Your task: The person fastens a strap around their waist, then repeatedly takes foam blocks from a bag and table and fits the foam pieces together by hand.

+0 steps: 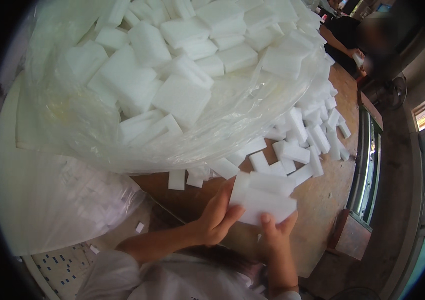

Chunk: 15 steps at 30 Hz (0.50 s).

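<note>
Between my two hands, low over the near side of the table, is a small stack of white foam blocks. My left hand closes on the stack's left end, its thumb along the near face. At the right end my right hand grips it, thumb pressed on the front and the other fingers mostly hidden behind. Just beyond the stack, loose white foam blocks lie scattered over the brown tabletop. A large clear plastic bag, filled with similar blocks, rests on the table at the upper left.
Another filled translucent bag stands left of the table, above a patterned tile floor with small white pieces on it. A metal rail runs along the table's right side. A person in dark clothes handles a white piece at the far right.
</note>
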Each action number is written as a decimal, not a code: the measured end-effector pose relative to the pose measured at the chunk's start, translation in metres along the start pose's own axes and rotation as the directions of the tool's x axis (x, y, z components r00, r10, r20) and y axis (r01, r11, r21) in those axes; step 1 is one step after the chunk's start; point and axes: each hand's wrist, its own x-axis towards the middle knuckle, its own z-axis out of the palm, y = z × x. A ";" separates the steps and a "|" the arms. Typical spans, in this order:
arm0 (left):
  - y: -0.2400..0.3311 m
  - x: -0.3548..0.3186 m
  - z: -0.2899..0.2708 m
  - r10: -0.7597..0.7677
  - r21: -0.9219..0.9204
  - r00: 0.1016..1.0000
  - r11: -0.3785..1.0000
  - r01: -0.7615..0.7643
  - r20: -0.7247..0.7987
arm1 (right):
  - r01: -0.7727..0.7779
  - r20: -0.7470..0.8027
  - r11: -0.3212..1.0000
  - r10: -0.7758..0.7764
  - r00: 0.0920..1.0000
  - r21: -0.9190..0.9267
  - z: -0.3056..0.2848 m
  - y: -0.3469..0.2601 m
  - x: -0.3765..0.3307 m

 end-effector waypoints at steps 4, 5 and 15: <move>0.004 0.008 -0.013 0.150 -0.135 0.983 0.982 -0.135 0.109 | 0.077 0.094 0.996 -0.081 0.992 0.038 0.001 0.001 -0.009; 0.003 0.007 -0.013 0.143 -0.128 0.983 0.983 -0.128 0.115 | 0.072 0.091 0.996 -0.076 0.993 0.048 0.002 -0.001 -0.009; -0.005 0.005 -0.003 0.110 -0.437 0.986 0.898 -0.043 0.128 | 0.174 0.220 0.984 -0.164 0.962 -0.028 -0.001 -0.002 -0.007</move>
